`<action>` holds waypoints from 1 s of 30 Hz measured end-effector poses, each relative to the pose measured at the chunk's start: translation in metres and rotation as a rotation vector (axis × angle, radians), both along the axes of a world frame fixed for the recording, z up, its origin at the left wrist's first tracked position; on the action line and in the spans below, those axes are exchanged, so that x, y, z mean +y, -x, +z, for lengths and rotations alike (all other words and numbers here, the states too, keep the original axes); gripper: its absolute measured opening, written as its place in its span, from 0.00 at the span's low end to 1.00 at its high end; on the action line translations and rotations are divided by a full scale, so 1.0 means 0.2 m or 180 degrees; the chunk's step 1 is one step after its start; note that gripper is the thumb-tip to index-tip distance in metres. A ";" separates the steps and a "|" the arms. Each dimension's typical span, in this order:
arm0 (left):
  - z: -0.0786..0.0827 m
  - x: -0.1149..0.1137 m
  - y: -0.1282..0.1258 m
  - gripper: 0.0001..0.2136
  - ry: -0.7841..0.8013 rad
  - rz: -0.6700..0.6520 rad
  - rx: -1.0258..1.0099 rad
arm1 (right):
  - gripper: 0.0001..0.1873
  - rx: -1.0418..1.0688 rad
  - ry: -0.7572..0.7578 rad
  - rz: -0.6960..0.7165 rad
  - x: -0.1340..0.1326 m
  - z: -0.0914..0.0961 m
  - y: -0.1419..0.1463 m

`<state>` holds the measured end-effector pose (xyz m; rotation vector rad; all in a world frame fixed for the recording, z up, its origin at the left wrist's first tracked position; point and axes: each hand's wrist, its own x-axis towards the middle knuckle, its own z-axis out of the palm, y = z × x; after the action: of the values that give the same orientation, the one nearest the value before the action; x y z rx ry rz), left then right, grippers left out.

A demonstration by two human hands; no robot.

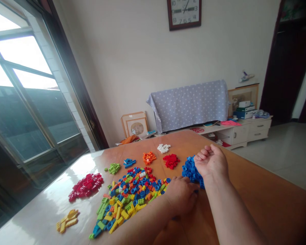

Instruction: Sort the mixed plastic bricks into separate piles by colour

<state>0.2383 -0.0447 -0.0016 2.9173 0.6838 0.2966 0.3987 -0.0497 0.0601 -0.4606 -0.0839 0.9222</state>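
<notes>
My left hand (183,194) reaches low over the table, between the mixed heap of building blocks (132,194) and the pile of blue blocks (191,169). Its fingers are bent together, and a dark blue block (196,192) shows at the fingertips. My right hand (213,161) is raised at the right edge of the blue pile, wrist side towards me. Its fingers are curled in, and anything inside them is hidden. Yellow, green, blue, orange and red pieces lie jumbled in the mixed heap.
Sorted piles stand around the heap: dark red (86,186), yellow (67,221), green (114,168), small blue (129,163), orange (149,157), white (163,148) and red (171,161). The brown table (257,200) has its far edge before a low cabinet (257,131).
</notes>
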 end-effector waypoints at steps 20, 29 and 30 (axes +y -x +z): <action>0.00 0.00 -0.04 0.12 0.0025 0.0080 -0.0029 | 0.11 -0.0031 -0.0047 0.0087 0.00 0.00 0.00; 0.10 -0.03 0.12 0.13 0.0486 0.0304 -0.0274 | 0.12 -0.0215 -0.0004 0.0313 0.02 -0.01 0.04; 0.13 -0.03 0.16 0.13 0.0573 0.0330 -0.0315 | 0.12 -0.0277 0.0032 0.0354 0.03 -0.01 0.06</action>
<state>0.2055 -0.0514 0.0239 2.6830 0.8030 0.3672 0.3867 -0.0440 0.0575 -0.5093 -0.1858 1.0118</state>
